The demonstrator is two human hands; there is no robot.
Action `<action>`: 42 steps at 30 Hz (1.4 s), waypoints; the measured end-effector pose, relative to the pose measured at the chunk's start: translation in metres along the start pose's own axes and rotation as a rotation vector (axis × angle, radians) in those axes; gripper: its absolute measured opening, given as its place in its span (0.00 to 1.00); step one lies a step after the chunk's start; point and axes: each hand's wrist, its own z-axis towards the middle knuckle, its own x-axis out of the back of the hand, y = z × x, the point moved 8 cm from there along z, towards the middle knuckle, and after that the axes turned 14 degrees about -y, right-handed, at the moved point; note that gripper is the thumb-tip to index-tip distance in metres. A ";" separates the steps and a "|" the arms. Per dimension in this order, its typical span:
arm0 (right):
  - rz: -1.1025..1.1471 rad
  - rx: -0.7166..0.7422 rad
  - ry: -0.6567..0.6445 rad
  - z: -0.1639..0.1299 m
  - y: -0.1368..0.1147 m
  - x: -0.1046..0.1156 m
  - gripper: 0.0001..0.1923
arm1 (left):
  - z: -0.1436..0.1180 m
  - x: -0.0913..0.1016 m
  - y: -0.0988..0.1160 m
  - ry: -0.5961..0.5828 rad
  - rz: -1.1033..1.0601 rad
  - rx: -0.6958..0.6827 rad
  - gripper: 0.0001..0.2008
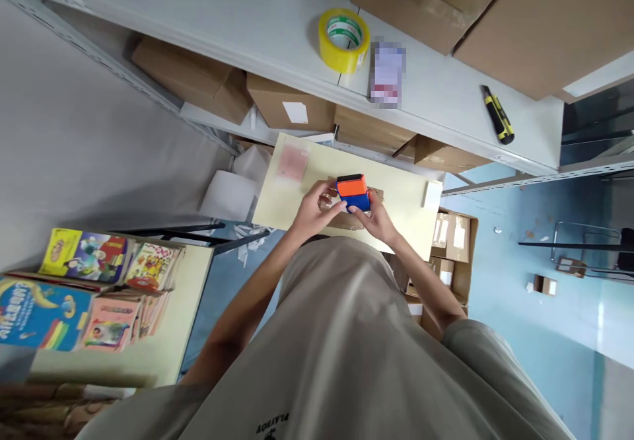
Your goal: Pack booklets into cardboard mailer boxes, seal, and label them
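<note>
Both my hands hold a small block with an orange top, a blue lower part and a black edge (353, 191) above a pale yellow table (401, 195). My left hand (314, 209) grips its left side with fingers curled. From the right and below, my right hand (374, 215) closes on the blue part. Under the hands lies a brown cardboard piece (347, 219), mostly hidden. A pink packet in clear wrap (292, 161) rests on the table to the left of the hands.
A grey shelf (277, 24) above carries a yellow tape roll (343, 39), a blurred card (387, 73), a yellow-black utility knife (498, 115) and cardboard boxes (539, 24). Picture books (84, 288) lie on a second table at left. Open cartons (453, 248) stand on the blue floor at right.
</note>
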 end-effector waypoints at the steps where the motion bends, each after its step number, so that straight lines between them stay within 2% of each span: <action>1: -0.025 0.001 -0.017 0.000 0.000 0.002 0.37 | 0.001 0.005 0.002 0.006 -0.031 -0.011 0.27; 5: -0.094 0.001 -0.071 0.001 -0.004 0.006 0.40 | 0.001 0.022 0.018 0.028 -0.085 -0.063 0.30; 10: -0.229 -0.051 -0.139 0.001 -0.008 0.010 0.47 | 0.000 0.032 0.033 0.008 -0.144 -0.056 0.30; 15: -0.364 -0.041 -0.238 -0.001 -0.017 0.012 0.47 | 0.007 0.033 0.029 -0.049 -0.232 0.022 0.33; 21: -0.446 -0.027 -0.340 -0.005 -0.030 0.017 0.47 | 0.011 0.032 0.023 -0.084 -0.212 0.091 0.27; 24: -0.469 -0.061 -0.404 -0.006 -0.036 0.019 0.49 | 0.011 0.030 0.008 -0.073 -0.253 0.139 0.26; 28: -0.469 -0.120 -0.476 -0.003 -0.044 0.020 0.51 | 0.009 0.019 -0.025 -0.040 -0.374 0.197 0.20; 33: -0.443 -0.245 -0.579 0.009 -0.055 0.015 0.50 | -0.008 -0.004 -0.069 0.141 -0.461 0.295 0.09; 37: -0.378 -0.410 -0.724 0.012 -0.067 0.022 0.45 | -0.025 -0.022 -0.096 0.231 -0.552 0.405 0.07; 39: -0.379 -0.501 -0.781 0.013 -0.072 0.035 0.44 | -0.029 -0.017 -0.108 0.285 -0.580 0.430 0.08; 42: -0.395 -0.642 -0.805 0.017 -0.077 0.063 0.43 | -0.026 0.003 -0.130 0.369 -0.586 0.455 0.12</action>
